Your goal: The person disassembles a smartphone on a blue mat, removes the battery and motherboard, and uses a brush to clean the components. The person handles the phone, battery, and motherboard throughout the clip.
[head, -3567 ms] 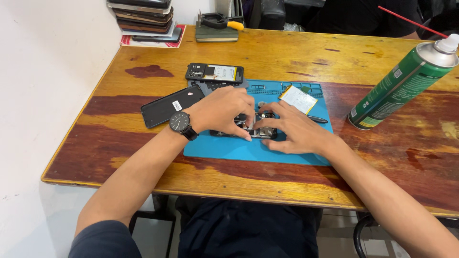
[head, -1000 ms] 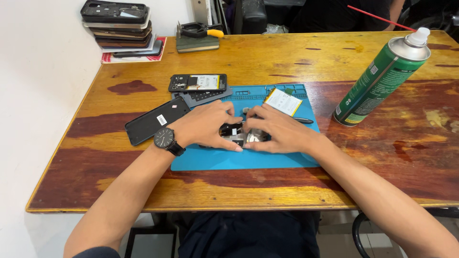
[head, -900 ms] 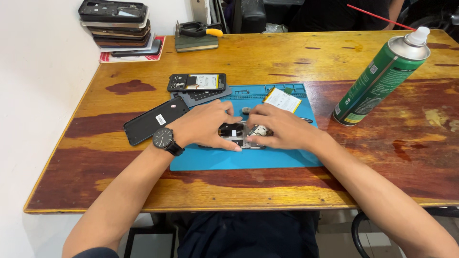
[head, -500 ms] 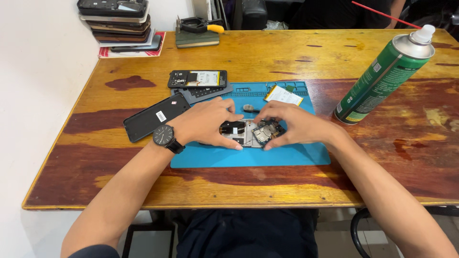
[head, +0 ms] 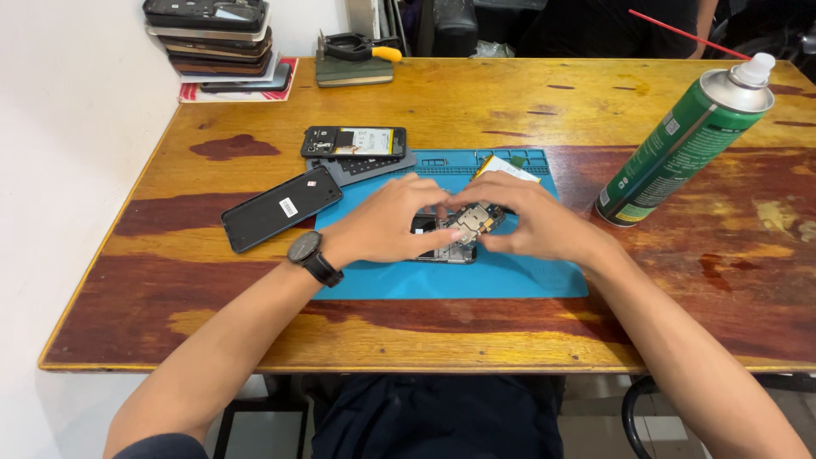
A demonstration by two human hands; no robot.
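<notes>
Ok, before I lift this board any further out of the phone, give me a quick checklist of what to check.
1. Left hand steadies the phone: ok.
2. Right hand grips the board: ok, fingertips on it.
3. Board free of cables and screws: cannot tell, hidden by fingers.
4. Phone sits on the mat: ok.
5. Spray can clear of the elbow: ok, it stands off the mat to the right.
6. Battery out of the way: ok, behind the hands.

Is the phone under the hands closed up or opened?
Opened: the phone on the blue mat shows bare circuit board and metal parts between both hands.
</notes>
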